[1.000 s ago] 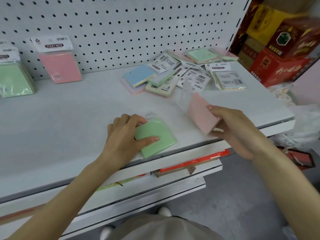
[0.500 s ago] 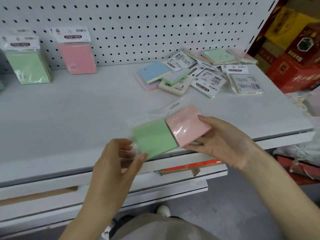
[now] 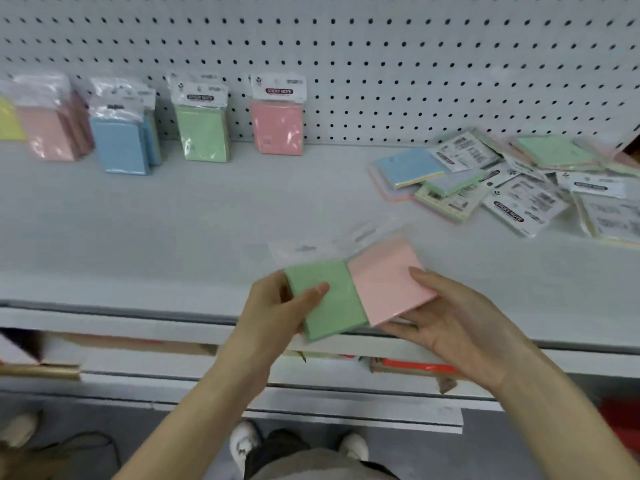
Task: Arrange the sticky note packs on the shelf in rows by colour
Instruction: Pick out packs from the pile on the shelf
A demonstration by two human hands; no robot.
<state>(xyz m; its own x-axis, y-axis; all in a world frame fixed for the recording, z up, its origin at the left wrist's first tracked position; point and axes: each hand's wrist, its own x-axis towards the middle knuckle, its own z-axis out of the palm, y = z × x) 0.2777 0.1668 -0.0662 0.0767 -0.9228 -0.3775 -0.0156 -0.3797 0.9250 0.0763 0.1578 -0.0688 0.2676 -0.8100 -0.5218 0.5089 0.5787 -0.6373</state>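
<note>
At the shelf's [image 3: 207, 220] near edge, a person's left hand [image 3: 277, 306] grips a green pack [image 3: 332, 306] and the right hand [image 3: 450, 323] a pink pack [image 3: 384, 282], the 2 held side by side, apparently bound for matching upright rows [image 3: 202, 133] far left, while the unsorted pile [image 3: 502, 181] lies far right.

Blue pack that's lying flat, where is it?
Head view: the flat blue pack tops the left end of the messy pile on the right side of the shelf.
</note>
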